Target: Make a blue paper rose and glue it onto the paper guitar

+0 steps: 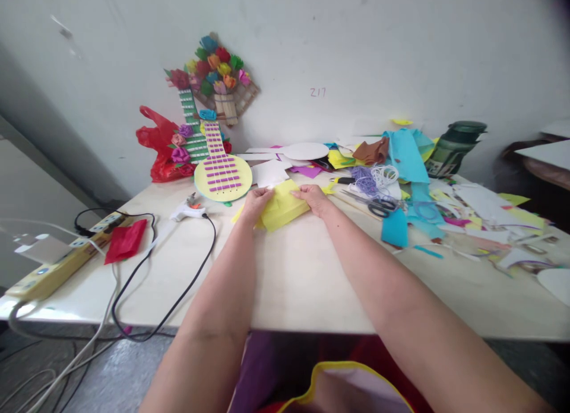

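A piece of yellow paper [285, 208], folded or layered, is held between both hands above the middle of the table. My left hand [257, 204] pinches its left side, and more yellow paper shows beneath and beside that hand. The upper right edge is gripped between the thumb and fingers of my right hand [312, 198]. Just behind my left hand lies a white sheet [269, 173]. A round yellow paper instrument [223, 178] with purple strips leans to the left of the hands.
Scissors [380, 207], purple cord [364, 180], blue paper [394, 229] and scraps lie to the right. A green bottle [456, 148] stands at the back right. A glue gun [189, 210], cables, red paper [126, 241] and a power strip [66, 270] are on the left.
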Tool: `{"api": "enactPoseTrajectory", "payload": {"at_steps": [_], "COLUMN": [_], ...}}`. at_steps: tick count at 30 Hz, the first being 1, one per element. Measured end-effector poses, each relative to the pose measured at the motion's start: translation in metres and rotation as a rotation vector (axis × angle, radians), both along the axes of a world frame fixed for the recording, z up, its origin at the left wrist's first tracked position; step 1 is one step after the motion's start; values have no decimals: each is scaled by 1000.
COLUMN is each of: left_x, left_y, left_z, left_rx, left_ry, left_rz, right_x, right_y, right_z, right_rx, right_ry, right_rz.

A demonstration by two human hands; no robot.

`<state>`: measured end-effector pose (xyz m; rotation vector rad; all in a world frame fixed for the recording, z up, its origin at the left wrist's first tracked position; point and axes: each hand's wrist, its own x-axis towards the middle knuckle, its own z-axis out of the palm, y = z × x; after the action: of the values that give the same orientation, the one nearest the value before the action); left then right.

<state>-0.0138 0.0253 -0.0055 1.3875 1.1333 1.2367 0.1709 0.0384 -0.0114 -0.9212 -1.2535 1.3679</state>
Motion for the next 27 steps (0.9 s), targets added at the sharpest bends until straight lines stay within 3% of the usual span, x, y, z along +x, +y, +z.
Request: {"api": "enactPoseTrajectory", "payload": {"at_steps": [14,19,27], "left_x": [-1,0,1], "left_y": [3,2,2], "left_z": [-4,-3,-2], "left_rx": [-6,-59,-87], "left_ry": [-30,-124,-205], "left_rz": [4,-10,-17], "right_x": [-4,-6,-6], "right_y": [0,-3,-7], "right_z": [-1,2,5], "right_rx": [68,75,141], "right_ry": [-77,-38,-163], "right_rz": [27,22,67]}}
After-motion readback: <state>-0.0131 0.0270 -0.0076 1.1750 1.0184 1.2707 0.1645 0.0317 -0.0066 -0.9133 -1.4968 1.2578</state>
